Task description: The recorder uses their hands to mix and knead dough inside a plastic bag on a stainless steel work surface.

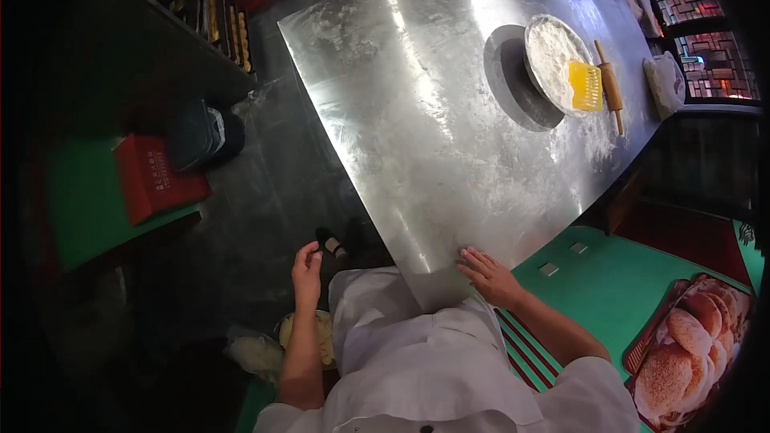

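A large stainless-steel worktable (385, 126), smeared with flour, spreads out before me. My right hand (488, 276) is at its near corner, fingers extended and nothing in them; the fingertips appear to rest on the metal. Left of the table, my left hand (307, 270) hangs in the air over the floor, empty with fingers loosely bent. At the far right of the tabletop sits a round metal basin of flour (550, 51). A yellow slotted plastic scraper (585, 86) lies over its rim. Beside the basin is a wooden rolling pin (610, 85).
A rack of trays (222, 18) with baked goods stands at upper left. Below it are a dark bin (195, 135) and a red box (156, 177) bearing writing. A bowl of dough (325, 337) is by my left forearm. A plastic bag (665, 81) sits at the table's right edge.
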Motion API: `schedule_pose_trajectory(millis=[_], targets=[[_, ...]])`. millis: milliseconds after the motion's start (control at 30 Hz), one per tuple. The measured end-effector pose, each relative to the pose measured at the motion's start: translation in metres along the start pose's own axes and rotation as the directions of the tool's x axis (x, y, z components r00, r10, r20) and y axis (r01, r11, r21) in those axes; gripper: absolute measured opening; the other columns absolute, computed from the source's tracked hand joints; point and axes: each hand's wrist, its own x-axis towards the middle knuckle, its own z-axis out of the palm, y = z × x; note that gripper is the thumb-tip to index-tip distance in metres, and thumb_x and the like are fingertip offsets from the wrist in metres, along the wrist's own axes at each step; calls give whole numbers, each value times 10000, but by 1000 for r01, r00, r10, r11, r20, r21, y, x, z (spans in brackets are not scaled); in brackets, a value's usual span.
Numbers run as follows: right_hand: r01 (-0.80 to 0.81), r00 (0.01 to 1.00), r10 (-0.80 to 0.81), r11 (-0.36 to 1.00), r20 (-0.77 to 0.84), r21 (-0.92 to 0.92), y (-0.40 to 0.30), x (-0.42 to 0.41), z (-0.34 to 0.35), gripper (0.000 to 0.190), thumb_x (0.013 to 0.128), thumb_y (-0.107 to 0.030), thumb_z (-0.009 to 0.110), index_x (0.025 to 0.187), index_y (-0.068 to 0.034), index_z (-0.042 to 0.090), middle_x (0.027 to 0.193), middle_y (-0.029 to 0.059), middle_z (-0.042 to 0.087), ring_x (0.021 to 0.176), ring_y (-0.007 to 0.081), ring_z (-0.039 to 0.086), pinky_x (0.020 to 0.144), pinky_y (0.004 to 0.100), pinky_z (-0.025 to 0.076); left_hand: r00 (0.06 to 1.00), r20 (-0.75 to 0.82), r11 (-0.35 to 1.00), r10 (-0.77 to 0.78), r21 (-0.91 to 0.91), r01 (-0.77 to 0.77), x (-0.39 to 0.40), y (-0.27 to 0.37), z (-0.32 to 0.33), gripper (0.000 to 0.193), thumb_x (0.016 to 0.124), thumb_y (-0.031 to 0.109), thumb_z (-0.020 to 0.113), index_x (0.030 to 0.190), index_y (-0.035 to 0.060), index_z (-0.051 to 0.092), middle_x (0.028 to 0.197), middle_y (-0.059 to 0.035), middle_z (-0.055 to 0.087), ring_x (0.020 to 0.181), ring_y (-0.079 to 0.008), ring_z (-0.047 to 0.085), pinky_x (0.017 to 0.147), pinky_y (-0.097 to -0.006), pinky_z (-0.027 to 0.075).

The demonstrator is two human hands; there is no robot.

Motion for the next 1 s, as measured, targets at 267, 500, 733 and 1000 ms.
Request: schedule_pose_trajectory(millis=[267,500,733,1000], targets=[[127,988,-114,982,100,-140,-66,109,42,701,875,-337,638,1469,-100,350,1582,71,238,1466,245,202,1187,451,189,971,-128,979,-202,-3,203,-15,-89,-244,254,963,86,537,1191,-13,584,1090,-118,641,896,-170,626,870,-305,484],[2,997,-19,977,-77,-215,-91,199,19,770,884,-378,611,1490,-40,279,1591,103,197,1474,255,168,1197,435,155,914,-195,934,-357,-81,347,-20,-71,-314,237,990,137,509,1191,43,592,1070,-86,663,872,-142,647,808,-277,484],[-37,991,6,972,-134,-232,-104,243,-3,784,881,-368,616,1493,-39,254,1582,127,207,1464,275,194,1197,429,178,953,-146,946,-264,-234,226,17,-37,-329,230,988,116,507,1177,17,593,1023,-84,670,841,-140,656,762,-246,501],[42,979,-92,964,-180,-264,-84,330,-47,793,900,-405,583,1494,-9,236,1579,142,206,1471,269,177,1198,413,179,969,-92,954,-227,-222,203,73,-2,-335,220,988,111,500,1162,22,601,1004,-85,674,824,-153,665,751,-256,514]])
